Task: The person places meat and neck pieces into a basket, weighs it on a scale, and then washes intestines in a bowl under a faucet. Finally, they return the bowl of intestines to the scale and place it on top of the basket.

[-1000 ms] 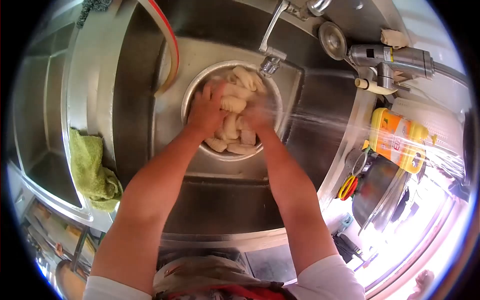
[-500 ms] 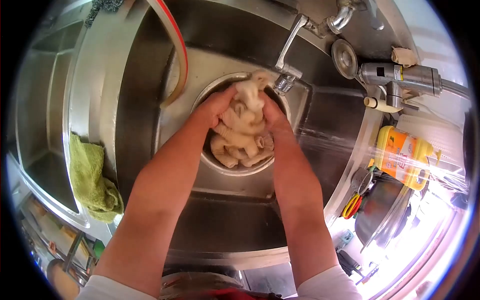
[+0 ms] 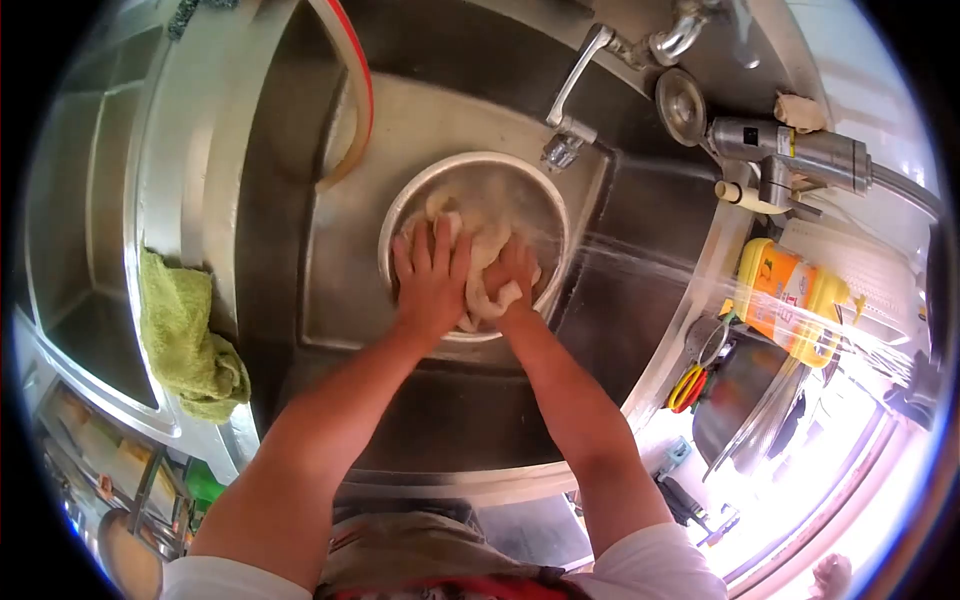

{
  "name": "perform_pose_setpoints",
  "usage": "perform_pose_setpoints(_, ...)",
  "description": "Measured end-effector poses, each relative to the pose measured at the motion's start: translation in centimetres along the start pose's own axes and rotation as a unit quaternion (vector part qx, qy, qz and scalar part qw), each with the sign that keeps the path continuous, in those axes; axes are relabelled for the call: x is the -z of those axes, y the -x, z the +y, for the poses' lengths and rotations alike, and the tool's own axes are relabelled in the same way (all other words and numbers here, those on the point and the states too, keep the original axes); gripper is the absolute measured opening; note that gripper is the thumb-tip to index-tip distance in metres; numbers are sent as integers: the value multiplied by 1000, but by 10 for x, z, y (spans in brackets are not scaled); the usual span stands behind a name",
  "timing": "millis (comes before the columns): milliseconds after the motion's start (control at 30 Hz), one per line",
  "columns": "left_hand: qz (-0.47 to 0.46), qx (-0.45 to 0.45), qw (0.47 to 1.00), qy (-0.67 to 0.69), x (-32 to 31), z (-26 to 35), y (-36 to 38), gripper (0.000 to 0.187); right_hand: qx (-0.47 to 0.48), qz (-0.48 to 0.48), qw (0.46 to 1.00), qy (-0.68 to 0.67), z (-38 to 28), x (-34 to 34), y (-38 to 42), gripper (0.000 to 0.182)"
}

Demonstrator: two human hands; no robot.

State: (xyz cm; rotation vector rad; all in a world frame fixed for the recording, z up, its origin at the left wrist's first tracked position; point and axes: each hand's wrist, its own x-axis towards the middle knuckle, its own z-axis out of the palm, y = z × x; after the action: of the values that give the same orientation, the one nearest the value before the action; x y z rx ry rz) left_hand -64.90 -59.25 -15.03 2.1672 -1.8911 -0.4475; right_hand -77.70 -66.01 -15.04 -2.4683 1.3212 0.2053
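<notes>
1. The left hand (image 3: 432, 283) lies flat, fingers spread, pressing down on the pale pieces (image 3: 487, 245) in the metal bowl (image 3: 470, 168).
2. The right hand (image 3: 513, 280) curls loosely over the same pieces.
3. The bowl sits in the sink (image 3: 330, 290), under the tap (image 3: 563, 150).
4. A green cloth (image 3: 185, 345) hangs at the left; a yellow bottle (image 3: 790, 295) stands right.

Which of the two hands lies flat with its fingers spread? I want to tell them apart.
The left hand: it presses flat, fingers splayed, on the pale pieces in the metal bowl. The right hand curls around a piece.
</notes>
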Motion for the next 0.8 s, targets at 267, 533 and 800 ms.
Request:
perform_pose_setpoints(267,-61,3,996,67,-8,-6,-55,93,-120,-26,980,-155,34,-19,-47,51)
perform_pose_setpoints(533,-65,80,982,161,26,10,-6,110,-53,-154,979,-124,6,87,-26,51)
perform_pose_setpoints(800,-154,94,982,56,-26,0,-33,112,-33,225,974,-20,3,9,-73,50)
